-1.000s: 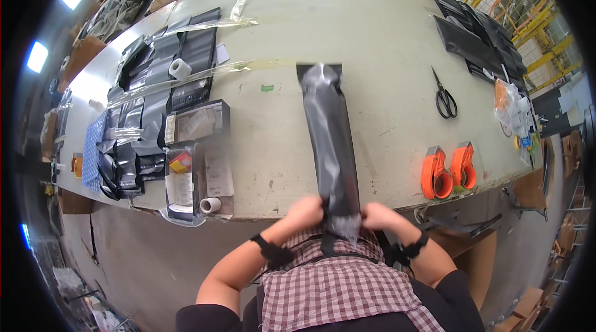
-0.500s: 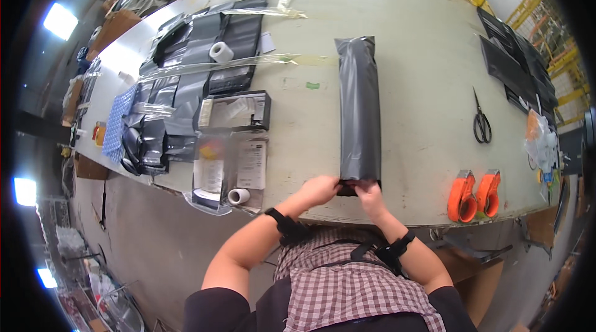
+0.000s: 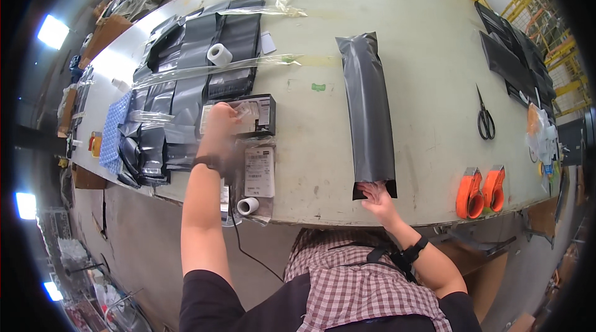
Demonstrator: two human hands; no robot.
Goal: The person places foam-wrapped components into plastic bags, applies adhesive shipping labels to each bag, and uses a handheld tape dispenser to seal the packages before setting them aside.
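Note:
A long, filled dark grey plastic mailing bag [image 3: 367,105] lies lengthwise on the table before me. At its near end, my right hand [image 3: 377,200] has its fingers curled at the bag's edge, gripping it. My left hand [image 3: 221,118] is stretched out over a shallow black box [image 3: 267,116] holding white labels and clear plastic pieces. Its fingers are at the box's contents, but motion smear hides whether they grip anything. Just nearer than the box, partly behind my left forearm, are printed sheets [image 3: 259,172] in clear plastic and a white roll [image 3: 248,206].
On the left lie stacked grey bags [image 3: 192,53] under clear tape strips, with another white roll [image 3: 219,54] on top and blue bubble wrap [image 3: 116,133] alongside. Black scissors [image 3: 485,120] and two orange tape dispensers [image 3: 470,194] are at right. More dark bags [image 3: 515,59] lie far right.
My left hand has left the bag's near end and moved left to the black box. My right hand stays at the bag, whose near end has shifted slightly right.

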